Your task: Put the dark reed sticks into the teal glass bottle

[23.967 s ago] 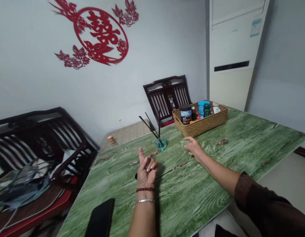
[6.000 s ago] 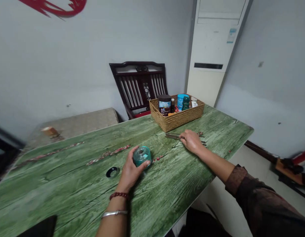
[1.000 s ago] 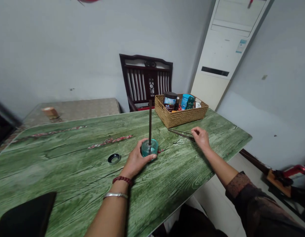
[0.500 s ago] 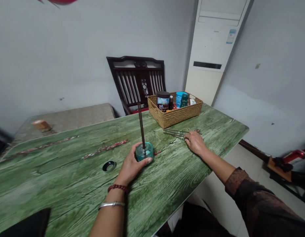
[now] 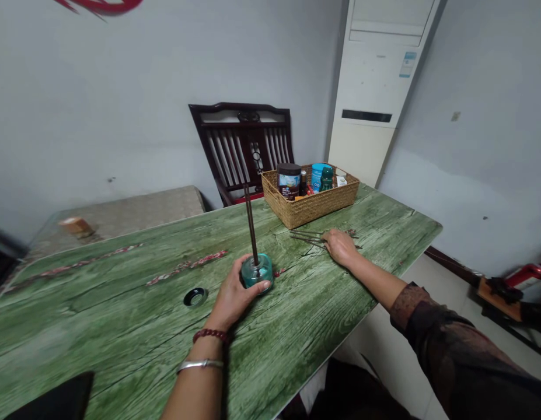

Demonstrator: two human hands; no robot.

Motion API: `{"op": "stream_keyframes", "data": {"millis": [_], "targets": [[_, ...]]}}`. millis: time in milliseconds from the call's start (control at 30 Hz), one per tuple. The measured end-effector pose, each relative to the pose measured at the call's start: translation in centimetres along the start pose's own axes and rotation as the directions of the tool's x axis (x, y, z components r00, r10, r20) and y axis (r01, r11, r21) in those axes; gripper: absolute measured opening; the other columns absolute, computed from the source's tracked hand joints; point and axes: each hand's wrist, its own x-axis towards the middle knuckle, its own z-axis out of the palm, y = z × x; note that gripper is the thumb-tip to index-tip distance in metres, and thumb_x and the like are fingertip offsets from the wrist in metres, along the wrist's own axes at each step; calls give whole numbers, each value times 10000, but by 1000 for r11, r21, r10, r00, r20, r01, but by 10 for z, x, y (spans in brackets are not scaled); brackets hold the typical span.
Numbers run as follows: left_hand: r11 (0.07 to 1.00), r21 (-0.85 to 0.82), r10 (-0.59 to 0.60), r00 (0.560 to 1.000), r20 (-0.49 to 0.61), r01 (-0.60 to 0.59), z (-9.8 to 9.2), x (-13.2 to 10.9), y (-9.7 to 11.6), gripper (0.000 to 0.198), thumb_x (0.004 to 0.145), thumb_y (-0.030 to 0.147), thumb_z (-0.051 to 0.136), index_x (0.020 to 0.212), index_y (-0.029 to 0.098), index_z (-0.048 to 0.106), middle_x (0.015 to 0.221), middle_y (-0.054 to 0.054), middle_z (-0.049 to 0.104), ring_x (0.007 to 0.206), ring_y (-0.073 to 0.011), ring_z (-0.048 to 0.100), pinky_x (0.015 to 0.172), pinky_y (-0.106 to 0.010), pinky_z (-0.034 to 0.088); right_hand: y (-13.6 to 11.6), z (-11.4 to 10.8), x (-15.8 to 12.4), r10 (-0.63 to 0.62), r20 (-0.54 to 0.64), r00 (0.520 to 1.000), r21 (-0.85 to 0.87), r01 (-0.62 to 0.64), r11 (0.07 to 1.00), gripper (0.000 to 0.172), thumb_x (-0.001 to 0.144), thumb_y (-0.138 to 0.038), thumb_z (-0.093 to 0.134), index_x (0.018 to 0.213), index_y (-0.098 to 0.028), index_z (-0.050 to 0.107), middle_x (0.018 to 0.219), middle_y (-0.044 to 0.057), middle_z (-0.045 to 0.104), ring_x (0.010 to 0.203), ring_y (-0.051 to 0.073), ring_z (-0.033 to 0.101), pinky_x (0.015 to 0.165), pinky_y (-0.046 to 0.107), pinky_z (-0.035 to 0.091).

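Note:
My left hand (image 5: 233, 296) wraps a small teal glass bottle (image 5: 257, 272) standing on the green wood-grain table top (image 5: 121, 332). A single dark reed stick (image 5: 251, 224) rises from the bottle's neck, nearly upright and leaning slightly away from me. My right hand (image 5: 340, 247) lies on the table near the far edge, its fingers over several thin dark reed sticks (image 5: 306, 238). Those sticks lie flat, with their far ends pointing left. A black ring cap (image 5: 195, 297) sits to the left of my left hand.
A wicker basket (image 5: 309, 209) of jars and bottles stands beyond my right hand. A black phone (image 5: 55, 398) lies at the near edge. A dark wooden chair (image 5: 239, 146) stands behind the table, and a white air-conditioning unit (image 5: 370, 87) stands at the far right.
My right hand has come down and slid left over the lying sticks. Since six seconds ago, a stick has come to stand in the bottle, and the bottle has stayed in my left hand.

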Motion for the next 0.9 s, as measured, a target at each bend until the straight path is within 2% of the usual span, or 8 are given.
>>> {"op": "stream_keyframes", "data": {"millis": [267,400,500,600,667,700,767,900], "targets": [[999,-54,-2,1000,-17,1,0,-2,2,767,631,463,807,1288,198,511,1213,-124,665,1092,-307,647,999,-499,482,-4,-4,5,17,-9,1000,-6,-17,1000,278,947,-210,456,988,-133,721,1023,168,714,950,253,658,786,302,425],[999,-50,1,1000,-11,-1,1,-3,2,783,628,464,809,1299,204,501,1223,-110,663,1105,-297,642,1009,-490,474,-7,-27,5,23,-212,977,249,31,968,212,924,-236,491,998,-181,682,925,93,731,848,211,664,761,290,434],[999,-35,2,1000,-6,-2,1,-4,2,782,640,469,802,1306,198,493,1233,-112,660,1110,-292,639,1009,-477,475,-21,-53,9,70,-397,915,596,198,778,164,866,-262,561,980,-189,655,836,46,721,741,172,649,718,278,462],[999,-42,2,1000,-18,-3,1,-4,3,781,633,465,807,1303,200,506,1217,-112,670,1098,-297,645,996,-478,480,-50,-80,11,103,-391,915,865,327,380,188,832,-342,625,952,-199,612,805,14,721,619,134,616,608,258,487],[999,-53,2,1000,-26,-4,2,-4,2,782,624,459,813,1300,205,513,1212,-109,674,1094,-301,647,992,-481,481,-73,-94,11,73,-362,929,927,351,130,241,822,-412,658,923,-209,576,822,7,729,590,117,613,559,239,492],[998,-57,1,1000,-26,-3,2,-4,2,783,622,457,813,1300,206,513,1215,-109,673,1096,-301,646,993,-482,480,-84,-99,10,58,-359,931,933,357,46,270,815,-439,673,912,-213,562,829,6,731,590,112,618,549,232,496],[998,-59,0,1000,-23,-1,2,-4,1,780,627,455,811,1303,207,509,1226,-108,668,1105,-300,643,1000,-480,475,-106,-105,10,38,-366,930,929,367,-40,313,801,-476,694,905,-219,548,828,3,730,603,107,630,546,222,503],[996,-85,5,1000,-14,-6,2,-4,1,773,623,451,816,1288,207,506,1210,-105,667,1096,-293,645,992,-467,481,-134,-104,13,4,-374,927,926,373,-58,325,792,-491,703,896,-223,551,813,-3,709,604,102,630,551,222,513]]}}
